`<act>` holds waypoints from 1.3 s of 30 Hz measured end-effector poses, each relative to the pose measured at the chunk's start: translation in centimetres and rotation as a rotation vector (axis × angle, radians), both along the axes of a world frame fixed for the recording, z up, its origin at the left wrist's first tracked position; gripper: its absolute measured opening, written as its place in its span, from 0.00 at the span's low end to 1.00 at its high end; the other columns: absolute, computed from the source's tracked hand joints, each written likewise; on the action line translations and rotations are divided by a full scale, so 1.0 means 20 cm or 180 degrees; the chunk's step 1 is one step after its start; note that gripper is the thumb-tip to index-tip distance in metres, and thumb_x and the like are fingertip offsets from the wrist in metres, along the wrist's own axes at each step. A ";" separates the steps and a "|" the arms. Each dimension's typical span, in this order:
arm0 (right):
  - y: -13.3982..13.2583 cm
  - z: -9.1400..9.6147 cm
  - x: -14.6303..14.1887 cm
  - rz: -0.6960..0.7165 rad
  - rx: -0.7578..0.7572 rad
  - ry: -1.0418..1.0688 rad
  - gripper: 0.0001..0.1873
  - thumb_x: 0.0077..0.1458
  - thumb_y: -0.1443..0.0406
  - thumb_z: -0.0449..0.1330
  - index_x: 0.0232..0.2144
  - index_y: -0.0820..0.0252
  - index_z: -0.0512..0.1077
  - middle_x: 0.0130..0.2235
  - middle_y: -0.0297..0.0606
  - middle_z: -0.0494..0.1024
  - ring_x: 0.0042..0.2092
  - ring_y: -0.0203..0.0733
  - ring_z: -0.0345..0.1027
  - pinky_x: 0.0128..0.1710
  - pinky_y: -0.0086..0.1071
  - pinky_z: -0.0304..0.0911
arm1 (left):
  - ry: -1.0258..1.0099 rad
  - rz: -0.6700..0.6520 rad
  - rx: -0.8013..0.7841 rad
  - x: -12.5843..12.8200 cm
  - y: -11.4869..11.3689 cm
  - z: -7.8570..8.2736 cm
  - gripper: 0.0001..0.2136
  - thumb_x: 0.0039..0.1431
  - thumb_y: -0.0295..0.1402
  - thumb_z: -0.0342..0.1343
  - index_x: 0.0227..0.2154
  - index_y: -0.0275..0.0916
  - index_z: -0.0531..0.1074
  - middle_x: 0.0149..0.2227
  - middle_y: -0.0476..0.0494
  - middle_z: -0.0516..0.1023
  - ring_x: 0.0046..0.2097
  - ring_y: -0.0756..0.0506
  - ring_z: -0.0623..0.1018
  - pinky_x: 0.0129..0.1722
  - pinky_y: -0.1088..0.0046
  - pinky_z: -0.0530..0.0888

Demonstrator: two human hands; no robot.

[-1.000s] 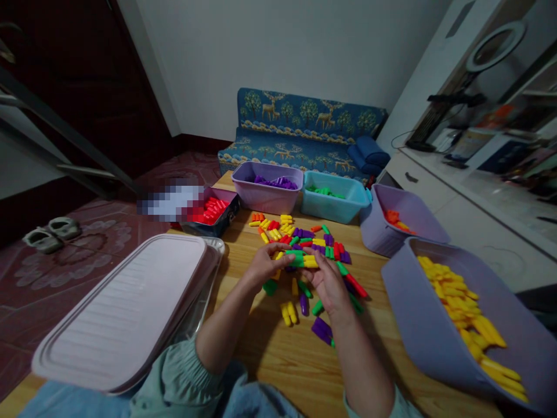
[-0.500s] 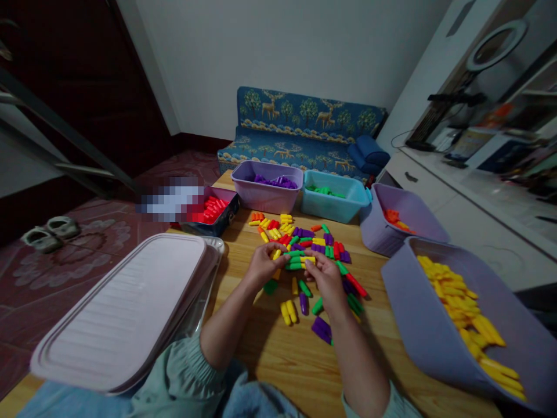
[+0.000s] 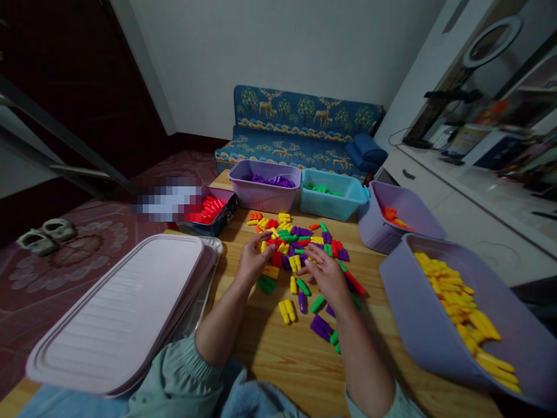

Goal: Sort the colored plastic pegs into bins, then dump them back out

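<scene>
Two hands of mine are down on the heap of coloured pegs (image 3: 300,239) in the middle of the bench (image 3: 278,354). My left hand (image 3: 251,262) has its fingertips on yellow pegs at the heap's left edge; I cannot tell whether its grip holds one. My right hand (image 3: 325,274) lies spread, grip open, on the heap's right side. Tubs (image 3: 265,197) of sorted pegs stand beyond and to the right.
</scene>
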State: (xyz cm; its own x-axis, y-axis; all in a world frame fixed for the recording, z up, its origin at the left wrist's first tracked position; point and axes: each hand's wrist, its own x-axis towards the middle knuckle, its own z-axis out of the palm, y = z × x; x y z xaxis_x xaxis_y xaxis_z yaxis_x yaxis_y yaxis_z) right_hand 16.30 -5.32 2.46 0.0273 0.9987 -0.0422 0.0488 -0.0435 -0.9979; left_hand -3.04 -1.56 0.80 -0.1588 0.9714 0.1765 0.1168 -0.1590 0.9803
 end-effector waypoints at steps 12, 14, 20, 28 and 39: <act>0.02 0.02 0.35 -0.0622 -0.0026 -0.3642 0.17 0.49 0.68 0.59 0.43 0.60 0.75 0.42 0.45 0.79 0.42 0.48 0.73 0.40 0.35 0.64 | 0.2461 -0.0047 -0.0108 -0.10 -0.04 0.07 0.13 0.52 0.30 0.56 0.41 0.40 0.77 0.44 0.40 0.78 0.46 0.40 0.76 0.46 0.65 0.70; 0.02 0.00 0.34 -0.0561 -0.0027 -0.3777 0.18 0.49 0.68 0.60 0.44 0.61 0.75 0.44 0.47 0.78 0.43 0.48 0.73 0.41 0.35 0.64 | 0.2694 -0.0211 -0.0204 -0.10 -0.04 0.06 0.14 0.52 0.31 0.57 0.43 0.41 0.76 0.46 0.40 0.77 0.47 0.40 0.76 0.46 0.67 0.70; 0.02 0.00 0.30 -0.0486 -0.0017 -0.3940 0.21 0.50 0.66 0.60 0.49 0.61 0.74 0.45 0.49 0.78 0.44 0.50 0.73 0.41 0.36 0.64 | 0.3146 -0.0339 -0.0397 -0.08 -0.06 0.07 0.19 0.53 0.33 0.58 0.50 0.43 0.73 0.51 0.40 0.72 0.48 0.40 0.75 0.45 0.68 0.70; 0.00 0.00 0.31 -0.0466 -0.0171 -0.4082 0.20 0.48 0.70 0.57 0.45 0.57 0.76 0.42 0.48 0.77 0.39 0.48 0.73 0.35 0.35 0.63 | 0.3299 -0.0112 -0.0752 -0.09 -0.06 0.05 0.20 0.51 0.37 0.60 0.49 0.42 0.73 0.46 0.38 0.71 0.43 0.41 0.76 0.40 0.69 0.70; 0.00 0.04 0.07 -0.0846 0.0587 -0.0482 0.17 0.44 0.56 0.65 0.34 0.60 0.72 0.30 0.35 0.74 0.22 0.33 0.62 0.22 0.28 0.60 | -0.0132 -0.0442 -0.0909 0.01 -0.07 0.11 0.20 0.49 0.50 0.58 0.31 0.35 0.75 0.26 0.47 0.72 0.27 0.49 0.71 0.23 0.77 0.62</act>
State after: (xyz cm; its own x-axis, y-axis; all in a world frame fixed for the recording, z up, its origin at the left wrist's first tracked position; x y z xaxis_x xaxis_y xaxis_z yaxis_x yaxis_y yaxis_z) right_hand 17.68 -5.34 3.17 0.2794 0.9463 0.1626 0.2078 0.1057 -0.9724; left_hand -2.84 -2.92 3.00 -0.0227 0.9936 -0.1104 0.0724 0.1117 0.9911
